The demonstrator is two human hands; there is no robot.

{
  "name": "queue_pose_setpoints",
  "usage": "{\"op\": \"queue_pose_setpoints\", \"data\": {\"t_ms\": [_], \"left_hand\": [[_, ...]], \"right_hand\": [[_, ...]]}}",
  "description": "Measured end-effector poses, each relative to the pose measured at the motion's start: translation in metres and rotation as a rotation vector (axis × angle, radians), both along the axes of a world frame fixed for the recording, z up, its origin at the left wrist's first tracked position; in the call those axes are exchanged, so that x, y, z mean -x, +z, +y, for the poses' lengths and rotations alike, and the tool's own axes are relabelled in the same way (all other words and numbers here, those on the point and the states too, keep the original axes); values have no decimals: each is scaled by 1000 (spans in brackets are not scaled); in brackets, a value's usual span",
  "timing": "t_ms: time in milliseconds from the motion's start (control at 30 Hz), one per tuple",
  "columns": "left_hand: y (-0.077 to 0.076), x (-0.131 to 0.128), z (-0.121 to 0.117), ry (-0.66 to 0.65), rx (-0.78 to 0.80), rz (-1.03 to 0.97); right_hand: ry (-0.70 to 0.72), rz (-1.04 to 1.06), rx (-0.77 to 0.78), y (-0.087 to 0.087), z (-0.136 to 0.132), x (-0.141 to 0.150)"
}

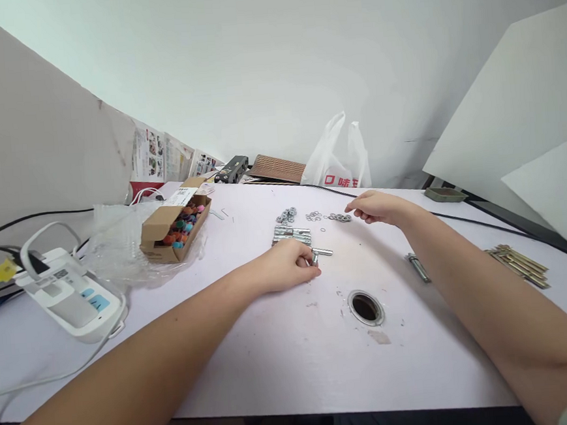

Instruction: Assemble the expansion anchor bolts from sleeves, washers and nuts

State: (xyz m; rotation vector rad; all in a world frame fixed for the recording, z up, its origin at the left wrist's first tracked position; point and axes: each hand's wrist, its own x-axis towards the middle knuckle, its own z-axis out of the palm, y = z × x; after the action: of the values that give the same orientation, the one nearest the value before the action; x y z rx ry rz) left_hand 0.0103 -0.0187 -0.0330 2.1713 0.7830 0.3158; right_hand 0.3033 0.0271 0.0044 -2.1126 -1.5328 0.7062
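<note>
My left hand (290,264) is closed around a short silvery metal bolt (315,260), whose end shows past the fingertips. Just behind it lies a row of silvery metal cylinders (291,233), and one rod (324,252) sticks out beside the fingers. My right hand (374,206) hovers over a small row of metal washers (339,218), thumb and fingers drawn together; whatever is between them is too small to make out. Thin rings (315,216) lie scattered between the hands. A cluster of nuts (286,215) sits behind the cylinders.
A round hole (366,307) with a metal rim opens in the white table (256,359). Silvery bolts (418,268) and brassy bolts (519,264) lie rightward. At left are a cardboard box (157,230) of colourful pieces and a white device (74,294); a plastic bag (333,156) stands behind.
</note>
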Motion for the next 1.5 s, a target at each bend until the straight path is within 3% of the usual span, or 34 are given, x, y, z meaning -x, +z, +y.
{"op": "queue_pose_setpoints", "data": {"t_ms": [233,400,500,633,800,900,1133,1367,1500], "left_hand": [[1,-1,1,-9,11,2],[3,-2,-1,-10,3,7],[3,-2,-1,0,-18,14],[5,-3,-3,-1,-33,23],[8,-3,-4,-13,-26,18],[8,-2,-4,-9,-51,20],[7,-2,-4,-18,-34,6],[9,-3,-6,2,-16,11],[11,-3,-7,14,-7,14]], "right_hand": [[-71,-220,-90,-32,11,-3],[-53,-263,-108,-42,13,-3],[-51,-246,-106,-35,6,-3],[-22,-156,-110,-8,-17,11],[483,264,97,25,-67,60],[623,315,161,28,-84,87],[629,347,148,16,-80,96],[502,363,122,23,-78,88],[520,343,113,25,-77,83]]}}
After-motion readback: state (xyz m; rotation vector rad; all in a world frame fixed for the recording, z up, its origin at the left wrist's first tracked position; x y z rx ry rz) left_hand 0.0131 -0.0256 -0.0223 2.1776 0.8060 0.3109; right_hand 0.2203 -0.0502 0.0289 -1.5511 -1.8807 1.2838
